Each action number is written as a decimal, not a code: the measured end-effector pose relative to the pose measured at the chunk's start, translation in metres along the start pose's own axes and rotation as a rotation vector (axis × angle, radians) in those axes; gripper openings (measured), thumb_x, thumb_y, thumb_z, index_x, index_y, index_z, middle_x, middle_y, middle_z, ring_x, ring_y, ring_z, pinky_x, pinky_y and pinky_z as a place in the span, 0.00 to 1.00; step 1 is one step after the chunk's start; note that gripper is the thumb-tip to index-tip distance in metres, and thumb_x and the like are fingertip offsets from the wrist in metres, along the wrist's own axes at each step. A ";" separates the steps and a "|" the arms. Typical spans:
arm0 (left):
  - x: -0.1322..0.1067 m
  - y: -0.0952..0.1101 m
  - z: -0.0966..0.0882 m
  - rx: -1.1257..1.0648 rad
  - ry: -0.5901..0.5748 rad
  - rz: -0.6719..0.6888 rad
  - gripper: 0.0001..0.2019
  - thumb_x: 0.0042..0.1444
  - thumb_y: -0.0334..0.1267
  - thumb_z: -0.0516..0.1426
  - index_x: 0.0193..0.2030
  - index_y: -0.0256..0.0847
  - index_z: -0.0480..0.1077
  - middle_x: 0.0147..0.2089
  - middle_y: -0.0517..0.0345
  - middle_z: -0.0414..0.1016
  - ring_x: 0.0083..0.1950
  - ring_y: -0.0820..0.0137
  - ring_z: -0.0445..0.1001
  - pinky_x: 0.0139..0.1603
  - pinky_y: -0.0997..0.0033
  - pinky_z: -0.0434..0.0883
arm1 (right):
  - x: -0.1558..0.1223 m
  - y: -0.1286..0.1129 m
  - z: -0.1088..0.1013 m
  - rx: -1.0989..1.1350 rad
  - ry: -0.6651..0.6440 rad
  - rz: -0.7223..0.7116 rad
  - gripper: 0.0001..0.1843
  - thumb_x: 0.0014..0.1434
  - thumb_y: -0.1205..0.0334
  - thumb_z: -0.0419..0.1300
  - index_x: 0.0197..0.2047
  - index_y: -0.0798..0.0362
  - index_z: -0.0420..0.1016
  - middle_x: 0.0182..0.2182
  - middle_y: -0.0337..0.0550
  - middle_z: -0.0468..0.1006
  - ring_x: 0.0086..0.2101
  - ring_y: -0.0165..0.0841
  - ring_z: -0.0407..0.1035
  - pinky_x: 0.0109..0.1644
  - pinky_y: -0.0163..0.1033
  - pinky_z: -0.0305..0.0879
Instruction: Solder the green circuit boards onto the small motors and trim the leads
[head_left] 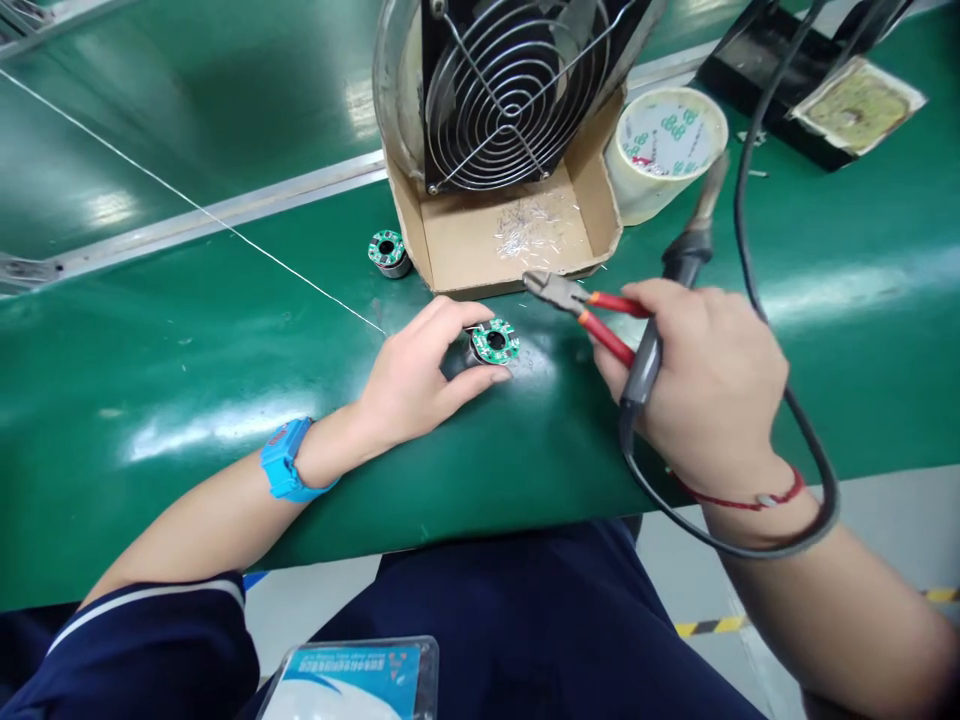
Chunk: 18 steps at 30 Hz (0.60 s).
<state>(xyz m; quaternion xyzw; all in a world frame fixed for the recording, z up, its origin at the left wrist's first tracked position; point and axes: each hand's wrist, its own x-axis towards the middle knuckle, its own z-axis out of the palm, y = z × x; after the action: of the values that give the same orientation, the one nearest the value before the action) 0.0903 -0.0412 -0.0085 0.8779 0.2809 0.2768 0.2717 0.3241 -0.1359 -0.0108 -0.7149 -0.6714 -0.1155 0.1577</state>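
My left hand lies on the green bench, thumb and fingers curled round a small motor stator with a round green circuit board on top. The board faces up and has a dark hole in its middle. In my right hand are red-handled wire cutters, their jaws pointing left above the bench near the cardboard tray. The same hand also holds a soldering iron, its tip end pointing up and away. The iron's cable loops round my right wrist. Another stator with a green board stands by the tray's left corner.
A fan with a wire guard stands in a cardboard tray that holds clipped wire ends. Right of it is a tape roll, then a black holder with a sponge. A white thread runs over the bench.
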 end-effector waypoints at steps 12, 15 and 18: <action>0.005 -0.015 -0.019 0.029 0.156 0.117 0.19 0.65 0.42 0.60 0.61 0.45 0.66 0.56 0.53 0.76 0.58 0.61 0.76 0.57 0.60 0.75 | 0.016 0.012 0.016 0.309 0.038 0.112 0.28 0.66 0.43 0.52 0.58 0.53 0.73 0.43 0.53 0.82 0.44 0.44 0.75 0.50 0.52 0.69; 0.017 -0.048 -0.041 0.198 0.296 0.087 0.22 0.64 0.49 0.60 0.61 0.46 0.66 0.56 0.52 0.76 0.59 0.58 0.75 0.60 0.55 0.73 | 0.016 0.016 0.021 0.572 0.167 0.314 0.27 0.66 0.44 0.53 0.62 0.48 0.73 0.45 0.49 0.83 0.32 0.33 0.76 0.40 0.44 0.72; 0.040 -0.103 -0.066 0.304 0.444 -0.133 0.23 0.62 0.49 0.61 0.60 0.42 0.66 0.57 0.50 0.75 0.56 0.57 0.76 0.61 0.55 0.72 | 0.017 0.018 0.029 0.843 0.315 0.418 0.31 0.66 0.42 0.53 0.65 0.50 0.70 0.46 0.51 0.83 0.26 0.30 0.75 0.30 0.39 0.71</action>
<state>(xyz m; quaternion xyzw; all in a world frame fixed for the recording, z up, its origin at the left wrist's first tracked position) 0.0401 0.0768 -0.0138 0.8061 0.4289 0.3984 0.0862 0.3423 -0.1105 -0.0322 -0.6819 -0.4701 0.0935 0.5525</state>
